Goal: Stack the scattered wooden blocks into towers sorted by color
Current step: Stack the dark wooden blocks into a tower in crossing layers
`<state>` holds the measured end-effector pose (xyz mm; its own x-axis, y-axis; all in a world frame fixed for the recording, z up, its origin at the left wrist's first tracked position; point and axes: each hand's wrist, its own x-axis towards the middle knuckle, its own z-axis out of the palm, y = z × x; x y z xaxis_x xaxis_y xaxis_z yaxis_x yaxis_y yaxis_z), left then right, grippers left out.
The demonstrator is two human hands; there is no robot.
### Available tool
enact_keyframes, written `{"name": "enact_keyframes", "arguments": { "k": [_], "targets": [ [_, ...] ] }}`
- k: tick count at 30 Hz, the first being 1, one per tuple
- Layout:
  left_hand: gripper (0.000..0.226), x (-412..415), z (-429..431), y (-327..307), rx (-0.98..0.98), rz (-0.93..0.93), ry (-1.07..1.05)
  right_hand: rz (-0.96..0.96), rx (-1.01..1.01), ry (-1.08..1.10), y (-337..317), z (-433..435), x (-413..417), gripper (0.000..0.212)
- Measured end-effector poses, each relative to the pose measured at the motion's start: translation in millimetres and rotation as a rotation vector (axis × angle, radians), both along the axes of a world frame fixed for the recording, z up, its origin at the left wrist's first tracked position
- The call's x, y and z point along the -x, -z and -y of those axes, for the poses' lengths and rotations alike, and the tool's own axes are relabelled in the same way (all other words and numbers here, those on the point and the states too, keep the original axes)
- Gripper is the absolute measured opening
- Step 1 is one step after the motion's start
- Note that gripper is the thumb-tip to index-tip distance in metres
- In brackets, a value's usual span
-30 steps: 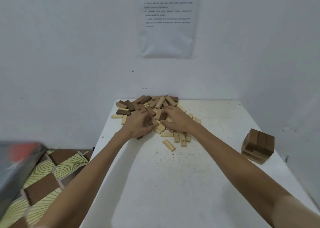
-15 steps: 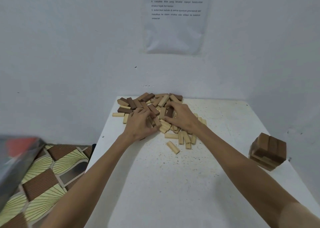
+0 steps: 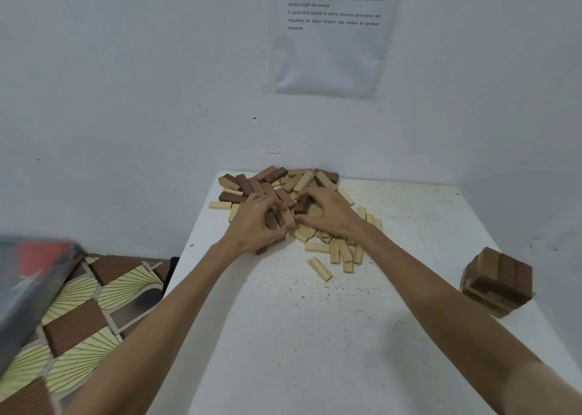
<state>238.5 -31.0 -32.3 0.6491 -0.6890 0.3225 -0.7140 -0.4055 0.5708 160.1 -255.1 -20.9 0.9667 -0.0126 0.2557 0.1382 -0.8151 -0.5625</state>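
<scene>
White table (image 3: 315, 336) bears block pile (image 3: 271, 188) and tower (image 3: 497, 279).

Block pile (image 3: 302, 181) behind — on table (image 3: 315, 336), tower (image 3: 499, 277) right

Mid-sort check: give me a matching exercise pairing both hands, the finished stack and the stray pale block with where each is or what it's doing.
1 left hand
2 right hand
3 brown tower
4 lone pale block

a at the table's right edge
b pinches a dark brown block
c lies alone before the pile
d grips mid-brown blocks

Pairs: 1-d, 2-b, 3-a, 4-c
</scene>
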Motion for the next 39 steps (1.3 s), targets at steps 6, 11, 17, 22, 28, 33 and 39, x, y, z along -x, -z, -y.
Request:
{"name": "enact_keyframes", "arguments": {
  "k": [6,11,17,22,28,33,39],
  "targets": [
    [0.044,6.0,-0.8,-2.3,0.008,0.014,0.012,-0.019,-0.083,0.059,-0.8,0.0,0.0,0.039],
    [0.046,16.2,-5.5,-11.5,0.014,0.009,0.047,0.066,-0.116,0.12,-1.2,-0.5,18.7,0.039],
    [0.041,46.2,-11.4,-13.6,0.038,0.034,0.118,0.096,-0.134,0.156,-11.6,-10.1,73.5,0.042],
    [0.044,92.1,-27.4,-7.2,0.044,0.021,0.197,0.044,-0.116,0.085,-11.1,-29.8,139.0,0.046],
    [0.046,144.4,-48.9,11.0,0.006,0.002,0.226,0.006,-0.099,0.042,6.9,-52.8,206.2,0.05],
    [0.044,164.2,-58.0,21.4,0.02,-0.019,0.215,0.002,-0.224,0.052,20.5,-57.8,226.1,0.049],
    [0.042,169.5,-56.9,25.7,0.019,0.013,0.124,0.002,-0.236,0.084,22.7,-48.7,235.4,0.047]
  ]
}}
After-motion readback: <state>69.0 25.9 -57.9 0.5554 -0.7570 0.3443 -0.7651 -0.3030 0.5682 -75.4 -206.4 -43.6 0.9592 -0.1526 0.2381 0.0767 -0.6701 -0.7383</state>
